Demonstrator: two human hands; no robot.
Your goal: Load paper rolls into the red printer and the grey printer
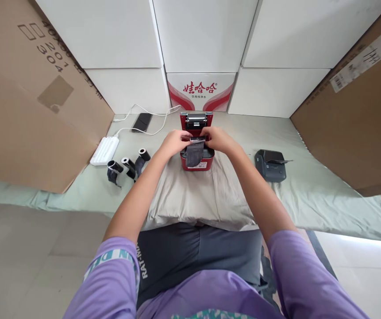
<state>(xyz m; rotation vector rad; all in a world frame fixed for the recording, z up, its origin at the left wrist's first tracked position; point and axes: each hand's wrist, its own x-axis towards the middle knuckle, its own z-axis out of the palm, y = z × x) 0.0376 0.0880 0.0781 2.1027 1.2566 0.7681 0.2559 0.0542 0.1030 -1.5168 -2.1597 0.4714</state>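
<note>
A small red printer point(197, 165) stands in front of me with its lid point(184, 119) raised, showing a metallic roller inside. My left hand point(176, 142) and my right hand point(219, 138) meet over its opening, fingers closed at either end of a black paper roll point(197, 139). From the roll a dark strip point(194, 155) hangs over the printer's near side. My fingertips partly hide the roll, so how deep it sits in the printer cannot be made out. Several similar rolls, including a black roll point(114, 167), rest to the left of my left forearm.
A dark grey printer point(270, 165) with a strip sticking out sits at right. At left lie a white power strip point(105, 150), its cable point(157, 132) and a black phone point(141, 122). Cardboard boxes point(21, 110) point(359, 119) flank the cloth-covered surface point(236, 177); white boxes point(203, 35) stand behind.
</note>
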